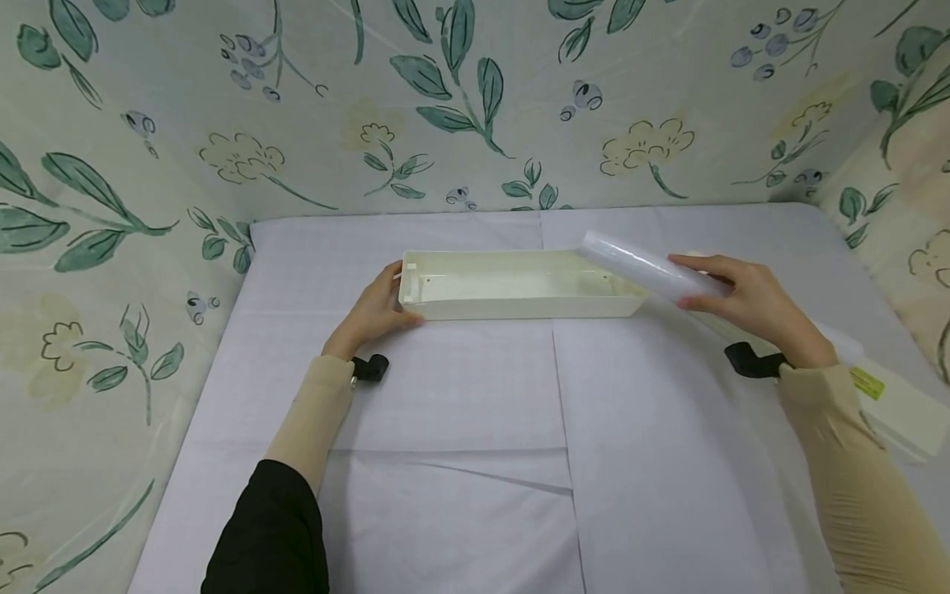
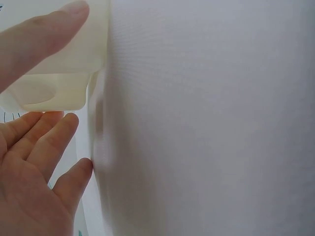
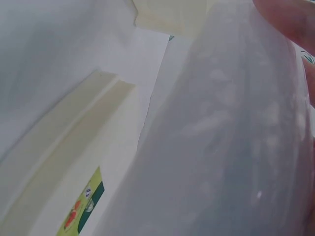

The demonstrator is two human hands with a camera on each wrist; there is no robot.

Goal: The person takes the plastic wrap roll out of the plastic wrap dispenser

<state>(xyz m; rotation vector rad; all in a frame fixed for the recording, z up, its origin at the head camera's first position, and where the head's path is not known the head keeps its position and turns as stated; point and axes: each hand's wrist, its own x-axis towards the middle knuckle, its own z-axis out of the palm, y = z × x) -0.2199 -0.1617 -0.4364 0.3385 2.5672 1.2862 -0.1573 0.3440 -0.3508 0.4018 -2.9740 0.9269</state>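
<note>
A long cream plastic box (image 1: 519,308) with an open top lies on the table in the head view. My left hand (image 1: 371,309) grips its left end, thumb at the near side and fingers round the far side. In the left wrist view the thumb lies across the box's end wall (image 2: 74,49). My right hand (image 1: 764,305) holds a roll of clear plastic film (image 1: 631,264) between thumb and fingers. The roll is tilted, its far end over the right end of the box. Up close in the right wrist view, the film roll (image 3: 221,137) looks smooth and shiny.
A long cream lid (image 1: 909,412) with a yellow-green label (image 1: 867,384) lies at the right, partly behind my right forearm. White cloth (image 1: 460,396) with fold lines covers the table. Leaf-patterned fabric (image 1: 297,107) hangs behind and at both sides.
</note>
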